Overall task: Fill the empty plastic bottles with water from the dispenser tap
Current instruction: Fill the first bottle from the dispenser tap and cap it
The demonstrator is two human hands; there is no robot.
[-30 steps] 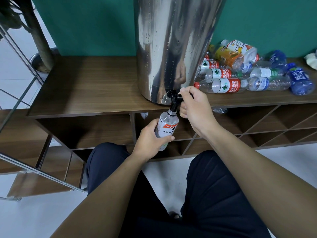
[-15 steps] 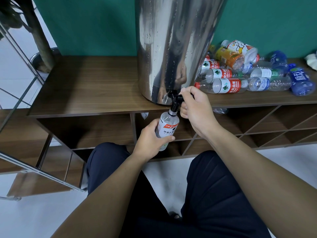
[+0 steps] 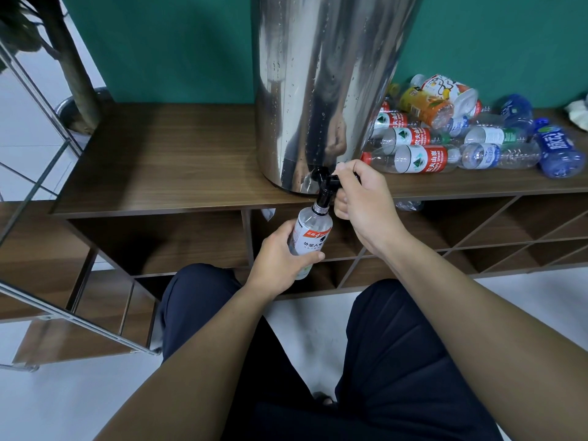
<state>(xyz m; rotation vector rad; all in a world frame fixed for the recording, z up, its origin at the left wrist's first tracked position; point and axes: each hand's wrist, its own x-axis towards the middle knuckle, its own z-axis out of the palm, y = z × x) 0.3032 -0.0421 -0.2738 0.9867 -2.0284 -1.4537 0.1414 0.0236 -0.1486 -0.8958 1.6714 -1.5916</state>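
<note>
clear bottle (image 3: 312, 231) upright under black tap (image 3: 325, 188)

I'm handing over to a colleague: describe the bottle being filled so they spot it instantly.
Find the tall steel dispenser on the wooden shelf. Its black tap overhangs the shelf edge, and the bottle sits mouth-up beneath it. Unlike the pile of bottles lying to the right, it is upright, gripped by the left hand.

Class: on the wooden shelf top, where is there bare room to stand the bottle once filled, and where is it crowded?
Bare patch: the shelf top left of the steel dispenser, back to the green wall. Crowded: right of the dispenser, the pile of lying bottles leaves only a thin front strip.
</note>
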